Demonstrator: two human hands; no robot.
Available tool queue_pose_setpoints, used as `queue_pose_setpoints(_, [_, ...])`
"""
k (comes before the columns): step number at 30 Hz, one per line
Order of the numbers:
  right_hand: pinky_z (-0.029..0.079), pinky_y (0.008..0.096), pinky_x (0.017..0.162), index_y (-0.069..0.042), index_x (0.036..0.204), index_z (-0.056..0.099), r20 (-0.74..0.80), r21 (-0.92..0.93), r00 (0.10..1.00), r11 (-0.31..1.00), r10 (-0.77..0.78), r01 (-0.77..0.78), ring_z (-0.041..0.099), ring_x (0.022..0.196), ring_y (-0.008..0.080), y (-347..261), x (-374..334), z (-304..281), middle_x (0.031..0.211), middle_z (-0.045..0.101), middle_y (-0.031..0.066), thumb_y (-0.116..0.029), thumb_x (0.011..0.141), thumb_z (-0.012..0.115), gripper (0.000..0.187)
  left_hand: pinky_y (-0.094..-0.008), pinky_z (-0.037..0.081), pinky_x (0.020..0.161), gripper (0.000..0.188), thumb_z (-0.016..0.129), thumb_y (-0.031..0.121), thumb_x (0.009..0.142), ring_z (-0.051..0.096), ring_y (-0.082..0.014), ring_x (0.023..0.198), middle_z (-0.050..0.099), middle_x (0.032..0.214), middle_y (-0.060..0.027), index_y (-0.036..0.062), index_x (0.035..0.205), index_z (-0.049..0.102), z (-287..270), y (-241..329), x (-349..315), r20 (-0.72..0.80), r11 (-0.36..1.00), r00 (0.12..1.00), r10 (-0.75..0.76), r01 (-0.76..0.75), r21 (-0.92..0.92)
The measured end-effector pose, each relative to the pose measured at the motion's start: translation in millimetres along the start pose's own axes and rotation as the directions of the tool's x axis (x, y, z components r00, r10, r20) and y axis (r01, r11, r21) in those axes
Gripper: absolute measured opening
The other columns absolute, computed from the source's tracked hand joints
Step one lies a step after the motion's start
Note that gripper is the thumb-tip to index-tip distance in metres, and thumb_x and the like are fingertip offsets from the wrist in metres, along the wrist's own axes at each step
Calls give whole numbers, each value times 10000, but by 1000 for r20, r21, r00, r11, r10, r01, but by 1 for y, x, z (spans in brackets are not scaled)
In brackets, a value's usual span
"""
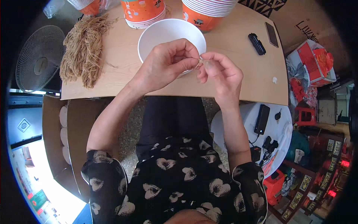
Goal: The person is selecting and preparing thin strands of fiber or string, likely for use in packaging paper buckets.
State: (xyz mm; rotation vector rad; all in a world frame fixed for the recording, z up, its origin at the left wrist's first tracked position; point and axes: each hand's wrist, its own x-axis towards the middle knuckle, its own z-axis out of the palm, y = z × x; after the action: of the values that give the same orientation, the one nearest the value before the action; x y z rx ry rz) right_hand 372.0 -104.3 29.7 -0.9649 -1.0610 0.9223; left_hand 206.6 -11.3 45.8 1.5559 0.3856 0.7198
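Observation:
My left hand (166,63) and my right hand (223,76) meet fingertip to fingertip over the near rim of a white round tub (169,30). Pinched between the two is a thin pale strand (197,65); most of it is hidden by my fingers. Both hands are closed, thumbs pressed against the forefingers. Under them, the tub stands upright on the wooden table and its inside shows white. To the left lies a thick heap of tan cords (84,52), with loose ends trailing over the tabletop.
Along the far edge stand stacked orange-and-white tubs (203,18) and another orange stack (143,11). A black case (257,44) and a phone (272,34) lie at the right. A fan (40,59) is left of the table; an open cardboard box (80,138) sits below.

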Motion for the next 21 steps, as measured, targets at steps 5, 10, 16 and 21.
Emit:
queue_pose_setpoints(5, [498, 233, 614, 44, 1067, 636, -44, -67, 999, 998, -19, 16, 606, 667, 104, 2, -1, -3, 797, 664, 69, -112, 987, 609, 178, -244, 530, 860, 82, 598, 16, 971, 633, -93, 938, 629, 978, -27, -19, 1045, 583, 0, 2, 3, 51, 998, 997, -53, 51, 39])
queue_pose_setpoints(10, [489, 231, 605, 39, 1038, 608, -80, 90, 995, 995, 58, -51, 590, 643, 102, 5, 0, -3, 784, 662, 80, -133, 991, 610, 178, -217, 533, 767, 63, 625, 6, 949, 633, -58, 852, 654, 894, -20, -26, 997, 599, 1, -2, 2, -3, 999, 1000, -18, 18, 46])
queue_pose_setpoints(16, [492, 230, 602, 43, 1056, 607, -13, 21, 999, 999, 46, -46, 600, 669, 99, -2, 1, -7, 806, 664, 79, -116, 977, 630, 179, -238, 525, 847, 95, 613, 32, 968, 621, -83, 939, 630, 978, -24, -24, 1041, 592, -2, 3, 3, 36, 995, 996, -81, 79, 57])
queue_pose_setpoints(21, [492, 232, 593, 49, 1027, 621, -19, -40, 1000, 999, 0, -1, 604, 678, 100, 1, 2, -4, 817, 667, 81, -96, 970, 631, 156, -226, 514, 839, 109, 626, 45, 963, 623, -76, 935, 640, 975, -19, -20, 1046, 596, -2, 6, 3, 61, 996, 995, -79, 77, 42])
